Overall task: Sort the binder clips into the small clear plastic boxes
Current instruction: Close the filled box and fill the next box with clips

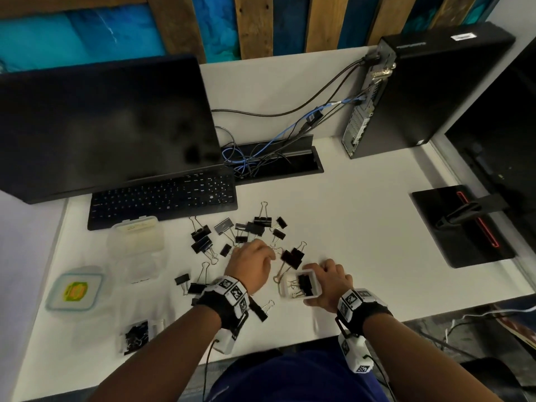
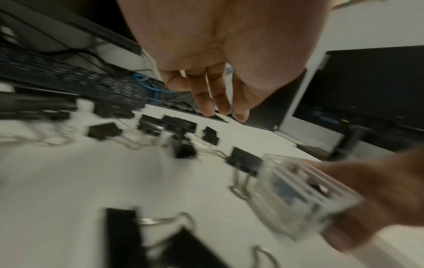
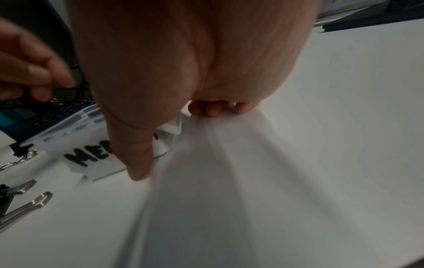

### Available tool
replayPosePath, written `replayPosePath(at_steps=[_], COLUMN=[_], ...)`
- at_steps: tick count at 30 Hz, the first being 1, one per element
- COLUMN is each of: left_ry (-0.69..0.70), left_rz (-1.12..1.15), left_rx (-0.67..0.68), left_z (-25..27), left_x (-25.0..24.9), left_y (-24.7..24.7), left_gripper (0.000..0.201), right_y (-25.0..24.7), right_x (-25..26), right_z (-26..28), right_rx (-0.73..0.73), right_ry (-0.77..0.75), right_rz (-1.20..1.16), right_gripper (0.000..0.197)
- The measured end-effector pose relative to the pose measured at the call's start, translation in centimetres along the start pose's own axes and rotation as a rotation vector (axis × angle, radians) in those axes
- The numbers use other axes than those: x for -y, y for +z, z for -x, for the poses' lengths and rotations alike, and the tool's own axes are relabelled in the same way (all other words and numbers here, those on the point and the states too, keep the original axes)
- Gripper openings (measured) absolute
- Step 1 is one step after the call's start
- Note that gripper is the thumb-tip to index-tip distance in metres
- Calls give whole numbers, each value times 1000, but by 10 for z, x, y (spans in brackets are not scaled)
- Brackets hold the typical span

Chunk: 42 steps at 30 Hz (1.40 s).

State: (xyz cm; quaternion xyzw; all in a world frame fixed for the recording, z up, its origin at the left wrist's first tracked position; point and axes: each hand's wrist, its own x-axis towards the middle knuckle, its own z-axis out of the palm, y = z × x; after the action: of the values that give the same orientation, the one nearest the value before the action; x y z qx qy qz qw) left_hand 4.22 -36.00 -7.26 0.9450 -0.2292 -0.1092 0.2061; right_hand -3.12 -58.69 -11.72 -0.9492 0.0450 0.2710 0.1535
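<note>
Black binder clips [image 1: 255, 227] of mixed sizes lie scattered on the white desk [image 1: 362, 227]. My right hand [image 1: 319, 282] grips a small clear plastic box [image 1: 314, 275] by its right side, thumb near and fingers far; a few black clips [image 1: 306, 284] lie inside. In the right wrist view the box [image 3: 91, 156] bears a label starting "ME". My left hand [image 1: 268, 255] hovers just left of the box, fingers relaxed and holding nothing, beside a larger black clip [image 1: 293, 258]. The left wrist view is blurred: the fingers [image 2: 220, 107] hang loose above the clips, with the box [image 2: 305, 195] at the lower right.
Larger clear boxes [image 1: 136, 239] and a lidded container with a yellow label [image 1: 75, 290] stand at the left. A clear box of tiny clips [image 1: 136, 336] sits near the front edge. Behind are a keyboard [image 1: 162, 195], monitor [image 1: 101, 123], cable tray [image 1: 275, 161] and computer tower [image 1: 420, 91].
</note>
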Motion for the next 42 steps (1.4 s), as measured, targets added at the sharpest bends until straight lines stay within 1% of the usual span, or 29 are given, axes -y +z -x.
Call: replayPosePath(at_steps=[1, 3, 5, 7, 9, 11, 14, 18, 21, 23, 24, 27, 30, 33, 35, 39, 41, 42], left_ry=[-60, -195, -342, -472, -556, -583, -593, -610, -621, -660, -691, -755, -752, -753, -698, -442, -277, -190], left_rz=[-17, -101, -251, -364, -382, -374, -291, -225, -178, -163, -177, -222, -178, -130, -94, -20, 50, 87], left_rx=[4, 62, 167, 287, 381, 417, 375, 304, 230, 170, 166, 243, 239, 154, 88, -26, -29, -4], left_z=[3, 11, 22, 30, 39, 45, 47, 48, 52, 54, 55, 57, 59, 57, 53, 37, 27, 22], left_x=[14, 44, 72, 97, 117, 127, 127, 123, 123, 124, 124, 126, 124, 112, 97, 52, 25, 12], left_y=[-9, -26, -42, -53, -57, -54, -45, -36, -32, -33, -34, -36, -36, -42, -48, -51, -48, -43], left_gripper=[19, 17, 15, 18, 22, 24, 30, 23, 23, 24, 28, 36, 30, 28, 31, 36, 39, 40], right_y=[0, -1, -1, -2, -2, -2, -3, -4, -3, -3, -4, -5, -5, -6, -6, -8, -8, -7], right_x=[0, 0, 1, 1, 2, 2, 3, 4, 4, 4, 4, 4, 5, 5, 3, 0, 0, 1], right_z=[0, 0, -1, -1, -2, -1, -1, -1, 0, 0, 0, 1, 3, 3, 3, 3, 3, 3], right_rx=[0, -2, 3, 4, 8, 11, 17, 24, 20, 18, 19, 12, 15, 29, 42, 54, 47, 45], right_ry=[0, 2, 1, 9, 12, 12, 13, 19, 19, 15, 14, 15, 19, 12, 1, -17, -12, -11], right_rz=[-1, 2, 11, 20, 35, 42, 40, 28, 22, 29, 33, 31, 33, 33, 22, 7, 9, 8], right_gripper=[81, 81, 82, 82, 83, 83, 84, 84, 84, 83, 83, 82, 82, 83, 86, 84, 84, 83])
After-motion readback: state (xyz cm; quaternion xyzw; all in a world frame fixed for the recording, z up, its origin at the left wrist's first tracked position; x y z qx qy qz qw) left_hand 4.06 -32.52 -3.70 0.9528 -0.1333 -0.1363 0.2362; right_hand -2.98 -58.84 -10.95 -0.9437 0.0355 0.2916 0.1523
